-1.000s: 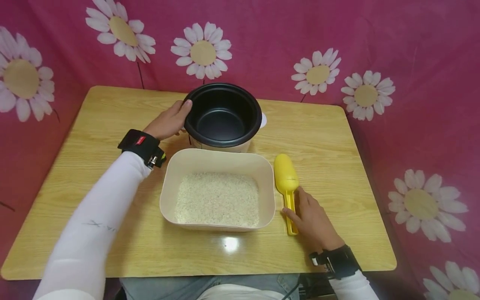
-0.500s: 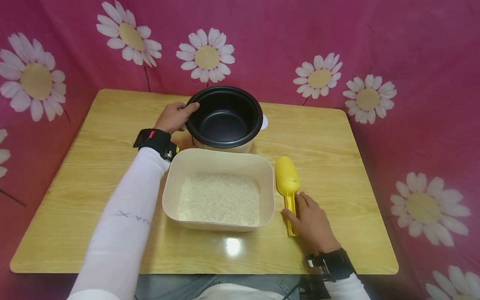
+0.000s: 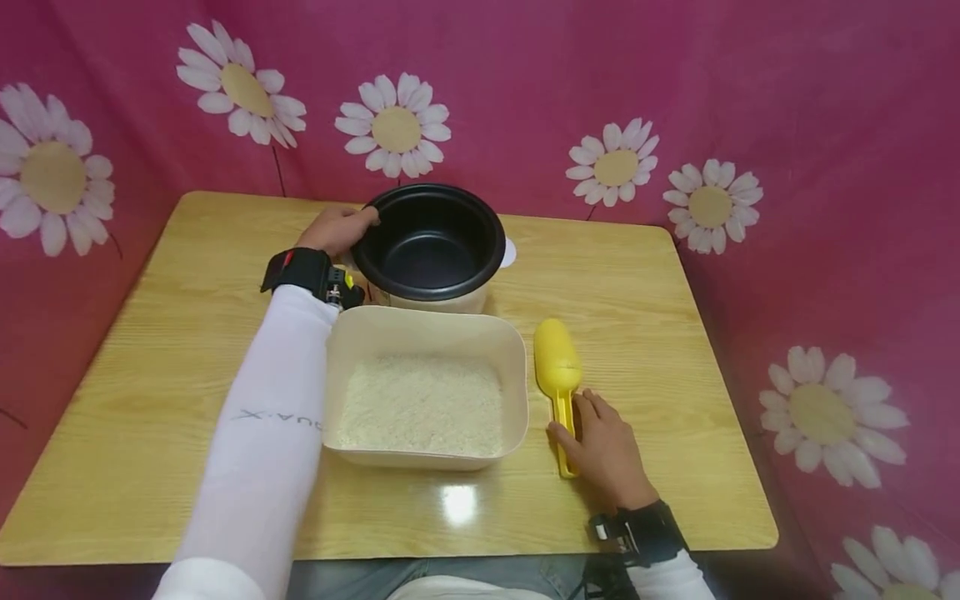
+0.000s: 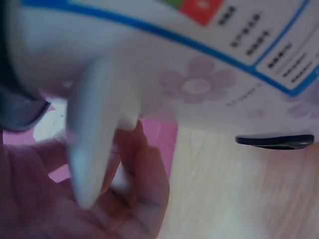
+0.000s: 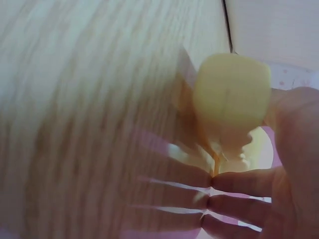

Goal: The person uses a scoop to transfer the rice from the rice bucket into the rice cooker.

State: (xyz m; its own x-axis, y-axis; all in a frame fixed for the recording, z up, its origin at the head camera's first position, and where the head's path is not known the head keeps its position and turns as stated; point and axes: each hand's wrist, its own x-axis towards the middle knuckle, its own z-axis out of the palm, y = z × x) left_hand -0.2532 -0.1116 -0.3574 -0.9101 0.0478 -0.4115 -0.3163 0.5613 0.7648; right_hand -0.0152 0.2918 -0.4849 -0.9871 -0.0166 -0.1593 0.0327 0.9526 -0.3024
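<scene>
A rice cooker [image 3: 465, 302] with a black inner pot [image 3: 429, 250] stands at the back of the table, its lid off. My left hand [image 3: 335, 230] grips its left side, thumb on the pot's rim. In the left wrist view, the curled fingers [image 4: 149, 181] sit around the white side handle [image 4: 92, 139]. Nearer me is a cream tub [image 3: 423, 460] of rice [image 3: 420, 404]. To its right a yellow scoop [image 3: 557, 358] lies bowl-side down. My right hand [image 3: 606, 454] rests around the scoop's handle [image 5: 232, 92], thumb across it and fingers on the other side, fingertips at the tabletop.
The wooden table [image 3: 652, 333] meets a pink, daisy-printed cloth [image 3: 510, 108] at the back and sides. Wood shows on both sides of the tub and cooker. The tub stands close in front of the cooker. My lap is at the front edge.
My left forearm has swung inward, toward the tub, while the hand stays at the cooker's side. The right hand keeps its place on the scoop. The head view has shifted slightly.
</scene>
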